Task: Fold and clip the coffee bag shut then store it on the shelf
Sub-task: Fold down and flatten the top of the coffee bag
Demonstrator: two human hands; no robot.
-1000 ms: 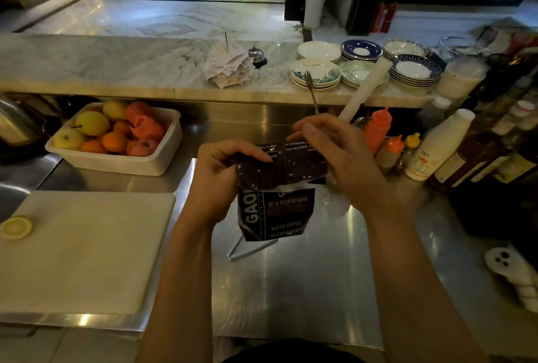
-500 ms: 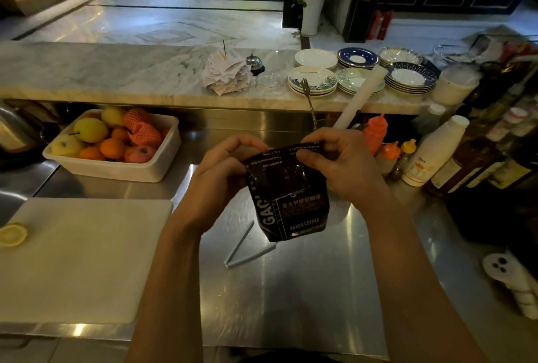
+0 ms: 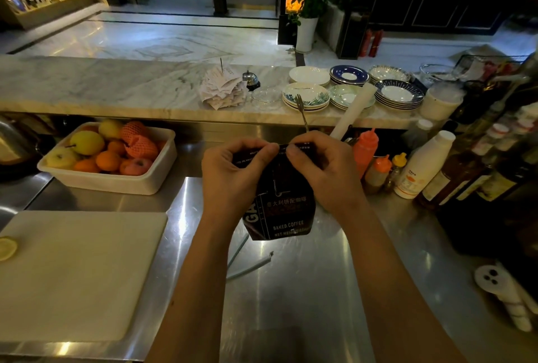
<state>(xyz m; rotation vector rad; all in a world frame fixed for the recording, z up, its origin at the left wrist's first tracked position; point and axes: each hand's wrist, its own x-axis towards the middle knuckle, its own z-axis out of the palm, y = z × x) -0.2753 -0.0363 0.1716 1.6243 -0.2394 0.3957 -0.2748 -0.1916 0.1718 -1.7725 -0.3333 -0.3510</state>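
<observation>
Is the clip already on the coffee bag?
No, the clip lies on the steel counter below the coffee bag, which both hands hold.

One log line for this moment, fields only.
stage: folding top | coffee bag: held upright | left hand, right hand: pinching top edge | clip: on counter, unused

Bag [image 3: 281,205] held between both hands above counter [image 3: 291,304]; clip [image 3: 250,266] beneath it, board [image 3: 75,272] left, fruit tub [image 3: 116,182] behind board, bottles [image 3: 422,164] right.

Coffee bag [image 3: 286,211] black, white lettering. Cutting board [image 3: 78,269] white, surface's left edge. Fruit tub [image 3: 116,182] white; fruit yellow, orange, red. Squeeze bottle [image 3: 365,148] orange. Saucers [image 3: 397,95] blue-white striped. Surface [image 3: 291,298] shiny steel.
</observation>
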